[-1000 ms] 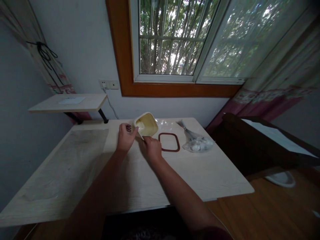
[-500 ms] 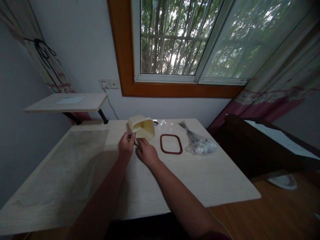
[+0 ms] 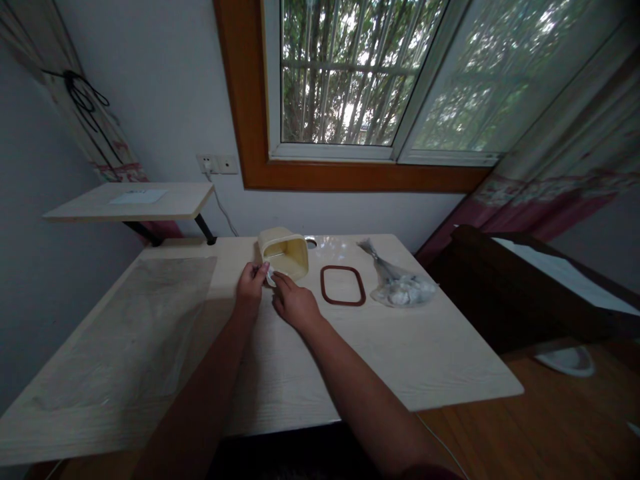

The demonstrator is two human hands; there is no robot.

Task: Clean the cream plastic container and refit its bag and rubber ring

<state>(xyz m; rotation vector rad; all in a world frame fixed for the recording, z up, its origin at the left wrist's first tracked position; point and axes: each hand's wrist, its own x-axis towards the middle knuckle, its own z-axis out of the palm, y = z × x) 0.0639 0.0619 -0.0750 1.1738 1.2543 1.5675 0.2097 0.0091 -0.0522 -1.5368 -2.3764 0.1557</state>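
A cream plastic bin (image 3: pixel 283 252) lies on its side on the table, its mouth turned towards me. At the near-left corner of its rim, my left hand (image 3: pixel 249 285) is closed, pinching a small crumpled white piece (image 3: pixel 271 274); it looks like thin plastic or tissue, but its kind is unclear. My right hand (image 3: pixel 297 304) meets the same piece from the right, fingers together at its edge and close to the rim. The fingertips partly hide the piece. A brown rounded-square frame (image 3: pixel 362 287) lies flat to the right of the bin.
On the right of the table (image 3: pixel 430 360) sits a clear bag of white crumpled pieces (image 3: pixel 404 291). A transparent sheet (image 3: pixel 135 327) covers the left part. A raised shelf (image 3: pixel 180 202) stands at the back left, below the wall sockets (image 3: pixel 217 164).
The white piece shows more between my fingers now. My left hand has shifted slightly left and my right fingers are straighter. The bin stays in nearly the same place.
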